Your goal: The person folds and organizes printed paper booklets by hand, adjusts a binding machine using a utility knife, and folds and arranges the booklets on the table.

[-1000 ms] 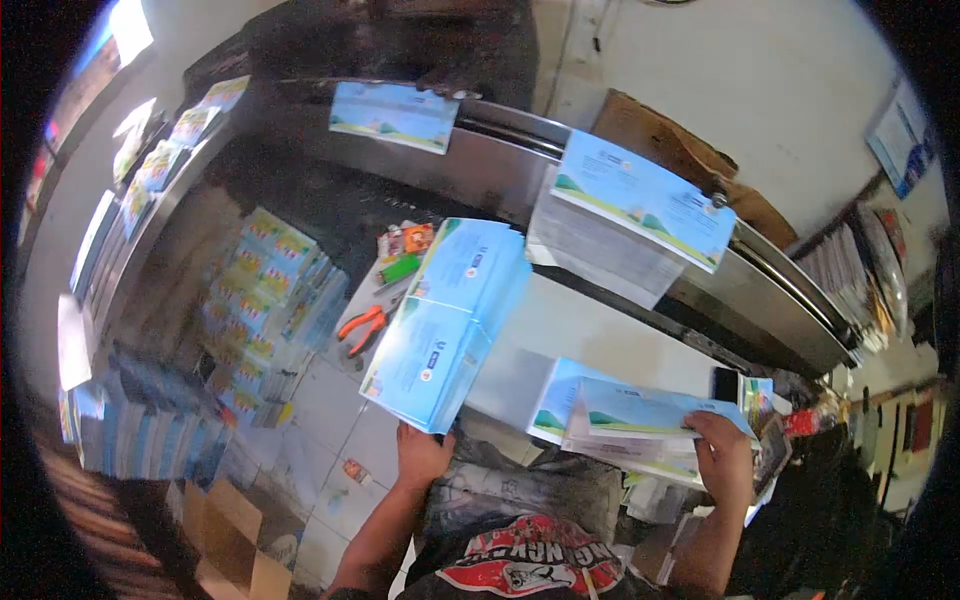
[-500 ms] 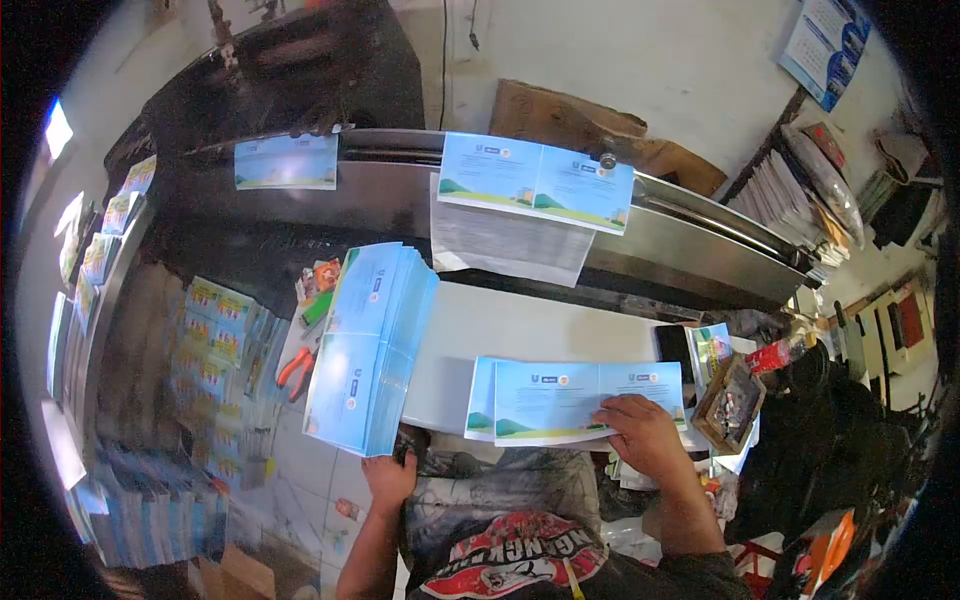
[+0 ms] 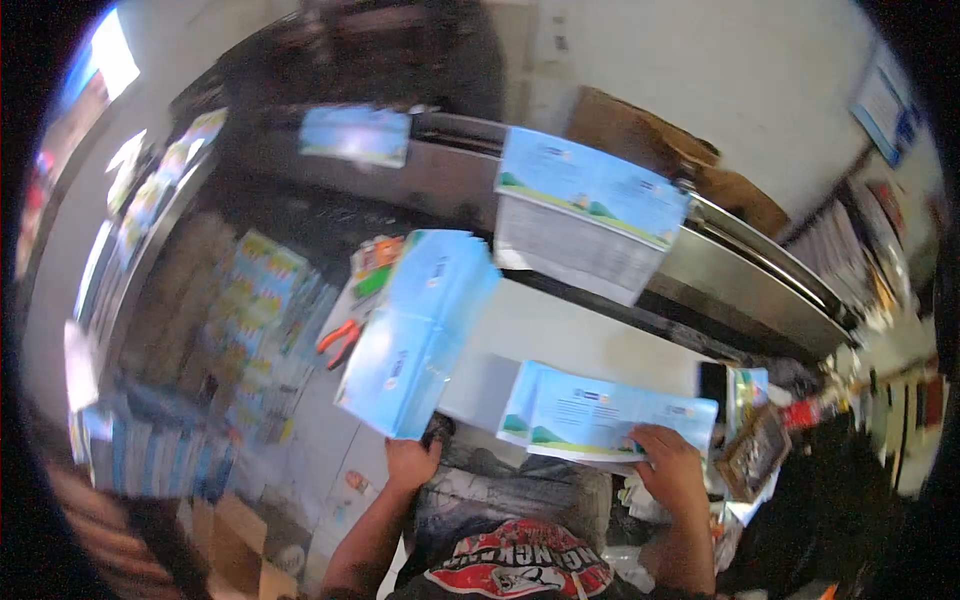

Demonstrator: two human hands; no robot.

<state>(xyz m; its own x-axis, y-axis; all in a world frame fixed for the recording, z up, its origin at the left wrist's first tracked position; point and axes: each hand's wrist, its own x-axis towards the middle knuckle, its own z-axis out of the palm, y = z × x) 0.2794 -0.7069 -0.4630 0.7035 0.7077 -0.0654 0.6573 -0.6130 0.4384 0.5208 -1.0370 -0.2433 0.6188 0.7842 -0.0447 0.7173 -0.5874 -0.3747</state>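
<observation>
My right hand (image 3: 672, 466) grips the lower edge of a blue printed sheet (image 3: 590, 415), its curled fingers on top near the right half. Beneath this sheet another one sticks out at the left. My left hand (image 3: 412, 464) is at the near end of a tall stack of blue printed sheets (image 3: 405, 340). Its thumb shows, while the other fingers are hidden by the stack's edge. The stack stands at the left of a white work surface (image 3: 545, 325), slightly fanned along its right side.
Red-handled pliers (image 3: 340, 340) lie left of the stack. A wooden tray (image 3: 752, 455) of small items sits at the right. Printed sheets (image 3: 590, 190) hang on the metal bar behind, and bundles of prints (image 3: 165, 450) stand at the lower left. A cardboard box (image 3: 235, 540) is on the floor.
The view has turned and the scene shifted rightward, with some blur. My right hand stays on the sheet, and my left hand stays at the near end of the stack.
</observation>
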